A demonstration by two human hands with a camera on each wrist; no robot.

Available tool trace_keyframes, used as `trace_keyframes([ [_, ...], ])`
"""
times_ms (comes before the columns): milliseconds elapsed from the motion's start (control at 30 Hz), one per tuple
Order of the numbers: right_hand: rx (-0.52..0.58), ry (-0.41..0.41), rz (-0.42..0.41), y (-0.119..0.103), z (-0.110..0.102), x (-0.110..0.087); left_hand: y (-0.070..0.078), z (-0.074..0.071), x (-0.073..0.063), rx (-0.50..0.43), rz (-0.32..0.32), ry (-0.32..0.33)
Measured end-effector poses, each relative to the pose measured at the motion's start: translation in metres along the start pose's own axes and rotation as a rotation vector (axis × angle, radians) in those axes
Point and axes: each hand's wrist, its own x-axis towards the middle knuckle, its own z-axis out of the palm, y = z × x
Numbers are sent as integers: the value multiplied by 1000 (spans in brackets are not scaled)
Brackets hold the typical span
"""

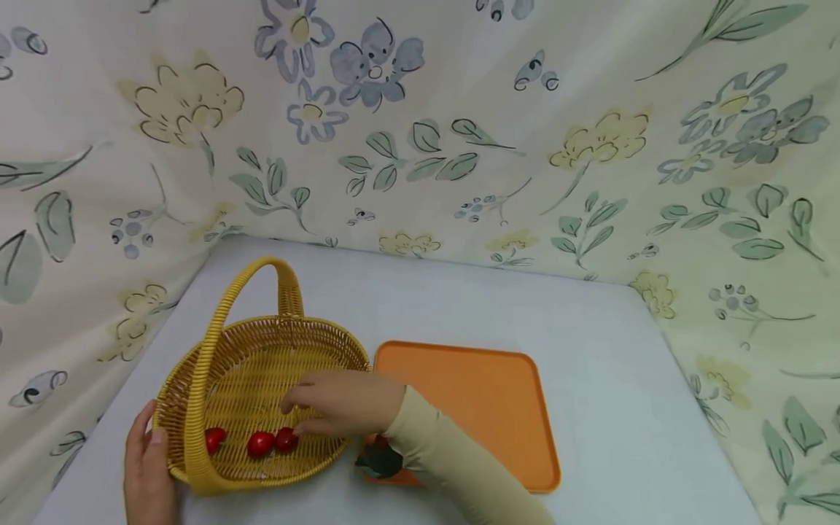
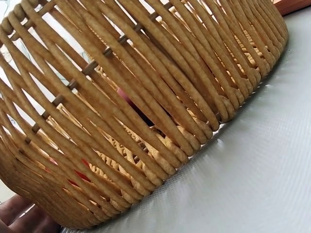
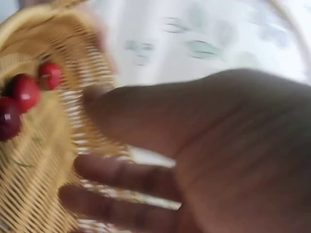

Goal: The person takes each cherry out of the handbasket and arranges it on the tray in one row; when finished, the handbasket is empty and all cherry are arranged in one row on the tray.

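Note:
A yellow wicker basket (image 1: 275,477) with a tall arched handle stands on the left of the table. My left hand (image 1: 149,467) rests against its left side from outside; the left wrist view shows only part of its fingers (image 2: 33,218) beyond the wicker. Over the basket's right half is my right hand (image 1: 344,401), its fingers and thumb spread with nothing between them in the right wrist view. Three glossy, cherry-like red fruits lie inside: a dark red one (image 1: 286,440) by my right fingertips, a brighter one (image 1: 260,444) beside it, and another (image 1: 214,438) partly behind the handle.
An orange tray (image 1: 472,408) lies right of the basket, partly under my right forearm. At its near left corner is a dark green, leaf-like thing (image 1: 380,462) with some red, partly hidden by the sleeve. Floral cloth (image 1: 420,197) hangs around the white table (image 1: 610,408).

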Motion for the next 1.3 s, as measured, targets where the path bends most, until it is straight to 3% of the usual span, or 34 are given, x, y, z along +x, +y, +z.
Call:
trace_keyframes([
  [133, -110, -126, 16, -4, 23, 29, -3, -1, 1, -12, 20, 5],
  [267, -105, -193, 45, -9, 34, 40, -5, -2, 3, 4, 38, 8],
  [467, -95, -200, 62, -13, 34, 41, -5, -3, 3, 42, 66, 23],
  [633, -108, -220, 93, -12, 36, 43, -3, -3, 1, 17, 67, 13],
  [767, -28, -200, 117, -6, 36, 39, -4, -2, 0, -14, 76, 7],
  [900, 76, -68, 125, 1, 23, 13, -6, -1, 2, 2, 80, 0],
  [1067, 196, 202, 149, 6, 4, -48, -6, -1, 6, 118, 61, 26],
  [1200, 317, 396, 246, 10, 4, -101, -5, -1, 6, 140, 43, 32],
  [1300, 358, 481, 363, 12, 14, -132, -3, -1, 7, 117, 36, 33],
])
